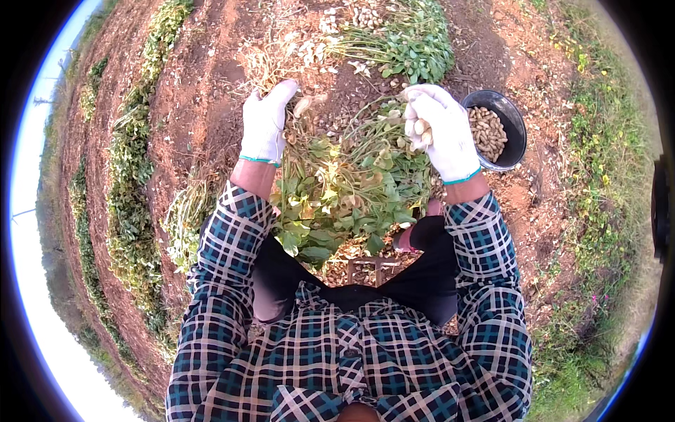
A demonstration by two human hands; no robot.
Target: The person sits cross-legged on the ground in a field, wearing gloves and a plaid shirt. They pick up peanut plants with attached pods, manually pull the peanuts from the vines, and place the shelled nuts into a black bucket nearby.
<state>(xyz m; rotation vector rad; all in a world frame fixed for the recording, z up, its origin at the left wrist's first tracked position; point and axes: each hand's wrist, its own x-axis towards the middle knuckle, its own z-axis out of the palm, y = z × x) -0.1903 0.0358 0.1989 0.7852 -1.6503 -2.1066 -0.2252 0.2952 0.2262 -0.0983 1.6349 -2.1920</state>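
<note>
White knit gloves with green cuffs cover both hands. My left hand [268, 122] is closed around the root end of a peanut plant [316, 184], whose stems and yellowing leaves spread towards my lap. A peanut pod [302, 107] shows just beside its fingers. My right hand [437, 126] is curled around several peanut pods [422, 128], held above the right side of the leaves. Just right of that hand stands a black bucket [517, 132], partly filled with unshelled peanuts [488, 133].
Pulled peanut plants [416, 45] lie ahead with pods exposed, beside dry stalks [266, 60]. Another pile of plants [187, 221] is at the left. Leafy rows [129, 200] cross the soil further left; grass and weeds [601, 158] border the right. Part of a low seat [372, 262] shows between the legs.
</note>
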